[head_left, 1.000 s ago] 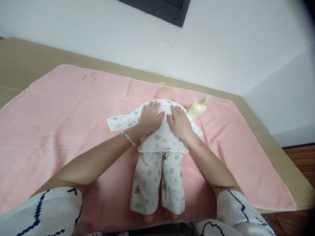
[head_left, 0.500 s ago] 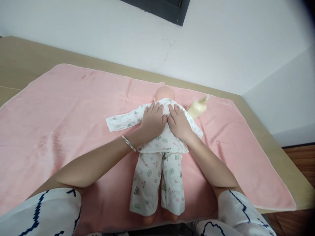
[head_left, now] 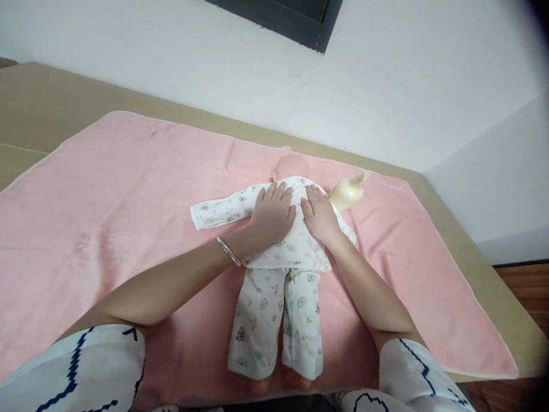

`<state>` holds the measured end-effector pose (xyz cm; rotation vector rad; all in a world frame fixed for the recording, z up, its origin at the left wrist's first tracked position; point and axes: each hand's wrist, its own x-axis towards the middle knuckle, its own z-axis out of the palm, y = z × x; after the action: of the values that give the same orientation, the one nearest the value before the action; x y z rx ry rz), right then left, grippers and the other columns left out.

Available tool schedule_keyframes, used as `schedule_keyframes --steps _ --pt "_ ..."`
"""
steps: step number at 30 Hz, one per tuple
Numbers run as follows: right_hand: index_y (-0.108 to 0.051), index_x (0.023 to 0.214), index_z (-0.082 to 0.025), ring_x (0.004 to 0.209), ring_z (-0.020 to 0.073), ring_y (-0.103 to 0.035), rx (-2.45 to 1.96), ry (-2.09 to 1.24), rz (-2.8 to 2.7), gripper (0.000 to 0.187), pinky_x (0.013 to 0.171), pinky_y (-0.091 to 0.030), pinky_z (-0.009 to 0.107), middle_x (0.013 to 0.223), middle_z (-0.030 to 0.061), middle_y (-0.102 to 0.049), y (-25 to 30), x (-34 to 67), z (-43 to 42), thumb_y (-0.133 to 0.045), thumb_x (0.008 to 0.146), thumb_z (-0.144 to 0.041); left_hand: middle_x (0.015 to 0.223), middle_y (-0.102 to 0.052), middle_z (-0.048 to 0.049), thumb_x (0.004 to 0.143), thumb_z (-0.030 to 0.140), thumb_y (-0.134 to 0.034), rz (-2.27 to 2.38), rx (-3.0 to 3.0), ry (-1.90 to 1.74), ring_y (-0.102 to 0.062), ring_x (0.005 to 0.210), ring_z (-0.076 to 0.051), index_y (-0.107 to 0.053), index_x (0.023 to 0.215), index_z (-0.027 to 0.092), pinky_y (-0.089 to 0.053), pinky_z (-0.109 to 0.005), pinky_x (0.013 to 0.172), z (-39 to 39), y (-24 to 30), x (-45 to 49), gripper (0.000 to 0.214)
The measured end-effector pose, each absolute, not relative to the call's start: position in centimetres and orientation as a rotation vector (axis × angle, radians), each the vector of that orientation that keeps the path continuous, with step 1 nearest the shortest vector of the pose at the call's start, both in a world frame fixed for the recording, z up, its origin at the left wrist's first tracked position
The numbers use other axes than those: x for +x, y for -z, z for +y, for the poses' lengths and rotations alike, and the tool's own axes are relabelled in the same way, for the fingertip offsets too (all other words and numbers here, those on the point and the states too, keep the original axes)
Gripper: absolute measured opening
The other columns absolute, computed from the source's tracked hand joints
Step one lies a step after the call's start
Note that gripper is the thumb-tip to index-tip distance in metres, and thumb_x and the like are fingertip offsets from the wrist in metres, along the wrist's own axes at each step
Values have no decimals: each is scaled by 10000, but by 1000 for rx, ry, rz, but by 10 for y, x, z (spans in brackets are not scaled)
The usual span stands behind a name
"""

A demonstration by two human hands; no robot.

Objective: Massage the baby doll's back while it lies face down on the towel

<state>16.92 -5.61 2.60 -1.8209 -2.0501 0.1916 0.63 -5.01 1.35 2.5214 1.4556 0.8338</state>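
Grip: I have left hand (head_left: 273, 216) and right hand (head_left: 321, 216) flat on the doll (head_left: 294, 252), fingers extended, clamping nothing | Location: doll prone on the pink blanket (head_left: 150, 189) over the desk (head_left: 64, 97) | Change: thumb gap is wider than half a second ago; I judge rubbing underway

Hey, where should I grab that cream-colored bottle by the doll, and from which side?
I'd probably take the bottle around its wide body with the right hand, from the near right: its narrow tip points away, and the doll crowds its left end.
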Motion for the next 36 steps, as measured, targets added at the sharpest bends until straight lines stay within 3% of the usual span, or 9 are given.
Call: schedule_keyframes --steps 6,10,12,19,26,31,36 --pt "-413 1510 -32 1530 363 -282 -1783 -145 -2185 602 1253 -262 553 1593 216 -384 -42 138 -99 -340 1002 -346 1415 -591 -170 958 279 -382 1418 2356 -901 -503 1361 -303 -585 1303 116 -361 -510 1182 -15 -8 -5 432" --pt "-474 1485 -122 1529 284 -310 -1689 -253 -2127 581 1258 -271 512 1592 146 -415 -35 155 -78 -271 1032 -425 1413 -597 -158 956 319 -426 1447 2339 -1036 -496 1368 -311 -587 1306 136 -342 -520 1193 -15 3 -2 426" --pt "-433 1508 -116 1550 268 -257 -1603 -218 -2139 608 1274 -207 518 1621 140 -361 -26 169 -60 -285 1027 -457 1414 -599 -146 954 328 -442 1457 2322 -1068 -494 1370 -308 -584 1318 150 -326 -519 1205 -17 5 0 429" --pt "-428 1510 -172 1528 216 -315 -1502 -149 -2147 595 1259 -232 496 1597 112 -418 -8 182 -47 -279 1027 -487 1414 -592 -174 959 320 -426 1488 2347 -1045 -499 1364 -330 -570 1335 128 -333 -538 1197 -22 2 1 446" --pt "-407 1516 -121 1536 263 -292 -1523 -153 -2244 600 1255 -229 525 1620 149 -366 -14 185 -44 -271 1015 -421 1459 -521 -240 945 181 -379 1389 2603 -955 -434 1418 -357 -516 1361 43 -333 -537 1187 -55 -9 8 459" --pt "-419 1506 -56 1532 324 -290 -1685 -98 -2221 579 1260 -219 553 1602 192 -381 -25 156 -71 -301 987 -284 1265 -648 -185 950 254 -375 1422 2463 -861 -563 1238 -330 -614 1191 109 -409 -539 1113 -21 -11 -2 370" --pt "-463 1493 -103 1534 318 -290 -1716 -95 -2150 565 1249 -293 537 1596 142 -410 -27 135 -94 -369 955 -247 1281 -630 -219 942 238 -373 1500 2433 -900 -547 1253 -371 -594 1219 96 -397 -587 1104 -19 -8 -2 381"
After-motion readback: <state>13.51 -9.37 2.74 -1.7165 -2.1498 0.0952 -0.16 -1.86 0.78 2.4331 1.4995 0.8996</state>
